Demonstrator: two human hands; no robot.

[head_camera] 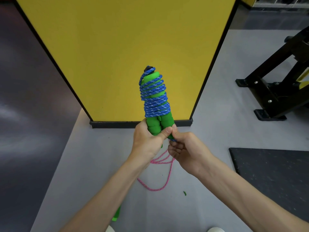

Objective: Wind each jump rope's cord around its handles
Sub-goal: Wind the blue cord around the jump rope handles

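Two green foam handles (159,123) stand upright side by side, held in front of me. A blue-and-white cord (154,96) is wound in several turns around their upper part. My left hand (147,139) grips the handles' lower end, thumb across the front. My right hand (184,148) pinches the cord's loose blue end just below the handles, against my left thumb. On the floor beneath my hands lies a pink cord (160,174) in loose loops. Another green handle (117,214) shows partly behind my left forearm.
A yellow panel (125,47) with a black frame stands upright straight ahead on the grey floor. A black metal gym frame (277,84) is at the right. A dark rubber mat (274,171) lies at the lower right. A small green scrap (184,193) is on the floor.
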